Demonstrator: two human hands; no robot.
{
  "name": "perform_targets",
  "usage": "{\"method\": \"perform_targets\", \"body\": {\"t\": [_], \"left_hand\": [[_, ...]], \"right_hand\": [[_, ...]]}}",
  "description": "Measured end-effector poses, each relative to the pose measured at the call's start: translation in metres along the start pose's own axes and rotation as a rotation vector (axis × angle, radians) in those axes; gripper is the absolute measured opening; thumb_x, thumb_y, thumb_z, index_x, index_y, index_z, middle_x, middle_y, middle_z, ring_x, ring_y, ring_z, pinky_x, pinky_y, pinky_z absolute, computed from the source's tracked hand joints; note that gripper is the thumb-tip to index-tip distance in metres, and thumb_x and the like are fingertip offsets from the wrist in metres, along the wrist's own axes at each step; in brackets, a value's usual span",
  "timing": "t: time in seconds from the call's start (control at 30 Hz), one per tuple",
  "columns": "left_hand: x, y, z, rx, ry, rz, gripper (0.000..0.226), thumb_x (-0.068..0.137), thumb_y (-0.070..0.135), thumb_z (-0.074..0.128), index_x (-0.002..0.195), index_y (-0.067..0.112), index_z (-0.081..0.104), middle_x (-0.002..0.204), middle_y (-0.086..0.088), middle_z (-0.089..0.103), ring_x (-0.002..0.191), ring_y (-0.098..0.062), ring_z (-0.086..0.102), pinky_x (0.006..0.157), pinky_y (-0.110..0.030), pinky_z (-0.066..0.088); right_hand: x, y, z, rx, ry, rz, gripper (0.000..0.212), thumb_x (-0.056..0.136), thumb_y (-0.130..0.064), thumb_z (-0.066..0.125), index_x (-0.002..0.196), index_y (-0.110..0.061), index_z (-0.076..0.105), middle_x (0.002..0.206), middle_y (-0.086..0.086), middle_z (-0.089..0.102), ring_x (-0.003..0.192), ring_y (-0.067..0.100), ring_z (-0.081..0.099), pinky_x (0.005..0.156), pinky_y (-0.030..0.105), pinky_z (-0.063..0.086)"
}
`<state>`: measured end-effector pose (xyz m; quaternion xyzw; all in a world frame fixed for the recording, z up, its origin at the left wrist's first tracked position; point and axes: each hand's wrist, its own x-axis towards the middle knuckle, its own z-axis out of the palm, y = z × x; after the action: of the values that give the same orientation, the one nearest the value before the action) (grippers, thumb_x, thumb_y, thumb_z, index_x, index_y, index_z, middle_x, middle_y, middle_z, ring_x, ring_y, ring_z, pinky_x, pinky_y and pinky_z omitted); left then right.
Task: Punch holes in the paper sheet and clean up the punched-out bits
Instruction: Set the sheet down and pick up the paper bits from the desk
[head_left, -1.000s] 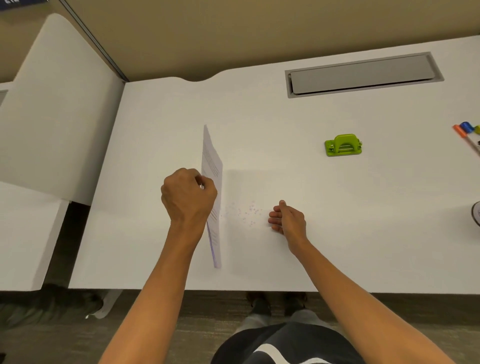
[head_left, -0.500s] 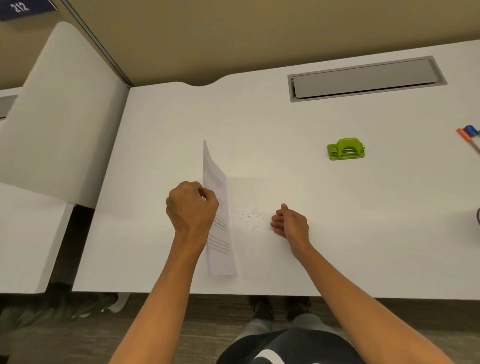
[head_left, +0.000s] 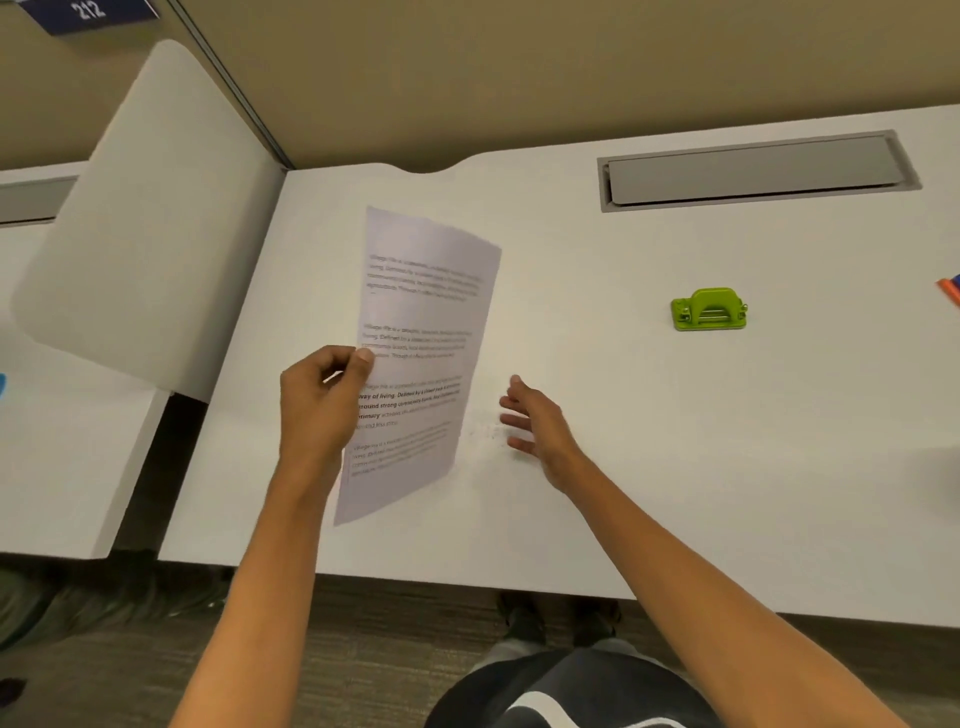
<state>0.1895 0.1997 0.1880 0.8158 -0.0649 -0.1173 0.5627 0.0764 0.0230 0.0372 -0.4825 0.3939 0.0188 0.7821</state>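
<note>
A printed paper sheet (head_left: 423, 332) is held up above the white desk (head_left: 675, 441), its text side facing me. My left hand (head_left: 319, 405) pinches its left edge between thumb and fingers. Small punched-out bits (head_left: 485, 431) lie scattered on the desk just right of the sheet's lower edge. My right hand (head_left: 535, 423) hovers beside them, fingers spread and pointing left, holding nothing. The green hole punch (head_left: 709, 309) stands on the desk far to the right, away from both hands.
A grey cable-tray lid (head_left: 753, 171) is set into the desk at the back right. Coloured markers (head_left: 950, 291) poke in at the right edge. A white divider panel (head_left: 150, 218) stands at the left. The desk's front edge runs below my forearms.
The sheet has turned from edge-on to facing me and risen in my left hand. My right hand has opened from a loose curl to spread fingers near the bits.
</note>
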Motion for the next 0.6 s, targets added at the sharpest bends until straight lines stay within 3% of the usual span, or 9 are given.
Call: {"method": "perform_targets", "body": {"t": [0.1, 0.2, 0.33, 0.5, 0.6], "left_hand": [[0.001, -0.01, -0.016, -0.106, -0.082, -0.035, 0.019, 0.097, 0.027, 0.06, 0.088, 0.013, 0.069, 0.091, -0.001, 0.075, 0.081, -0.017, 0.072, 0.069, -0.028, 0.061], [0.003, -0.021, -0.026, -0.19, -0.102, -0.045, 0.017, 0.099, 0.028, 0.056, 0.088, 0.02, 0.067, 0.096, 0.001, 0.076, 0.087, -0.018, 0.073, 0.071, -0.028, 0.061], [0.009, -0.034, -0.032, -0.201, -0.005, 0.025, 0.016, 0.102, 0.025, 0.05, 0.091, 0.025, 0.061, 0.104, 0.002, 0.071, 0.096, -0.017, 0.068, 0.083, -0.034, 0.058], [0.014, -0.042, -0.032, -0.206, 0.078, 0.119, 0.013, 0.104, 0.027, 0.048, 0.093, 0.027, 0.055, 0.104, 0.004, 0.064, 0.095, -0.011, 0.063, 0.085, -0.033, 0.055], [0.013, -0.046, -0.027, -0.266, 0.077, 0.148, 0.01, 0.104, 0.027, 0.046, 0.104, 0.025, 0.055, 0.107, 0.009, 0.067, 0.101, -0.009, 0.064, 0.086, -0.032, 0.055]], "right_hand": [[0.0, -0.018, 0.02, -0.037, -0.219, -0.015, 0.058, 0.088, -0.071, 0.044, 0.13, -0.033, 0.057, 0.136, -0.007, 0.061, 0.122, 0.014, 0.058, 0.101, 0.043, 0.047], [0.001, -0.03, 0.033, -0.012, -0.335, -0.09, 0.05, 0.094, -0.062, 0.048, 0.134, -0.033, 0.059, 0.132, -0.009, 0.066, 0.121, 0.013, 0.062, 0.097, 0.039, 0.049], [0.001, -0.045, 0.039, -0.05, -0.293, -0.282, 0.03, 0.1, -0.026, 0.059, 0.123, -0.009, 0.066, 0.123, 0.008, 0.071, 0.11, 0.024, 0.069, 0.098, 0.046, 0.056], [-0.003, -0.067, 0.043, -0.201, -0.27, -0.454, 0.023, 0.1, -0.024, 0.059, 0.116, -0.011, 0.07, 0.117, 0.008, 0.073, 0.106, 0.025, 0.071, 0.095, 0.046, 0.057], [-0.006, -0.076, 0.045, -0.276, -0.256, -0.536, 0.024, 0.1, -0.025, 0.057, 0.115, -0.011, 0.07, 0.116, 0.007, 0.074, 0.105, 0.024, 0.07, 0.094, 0.047, 0.057]]}}
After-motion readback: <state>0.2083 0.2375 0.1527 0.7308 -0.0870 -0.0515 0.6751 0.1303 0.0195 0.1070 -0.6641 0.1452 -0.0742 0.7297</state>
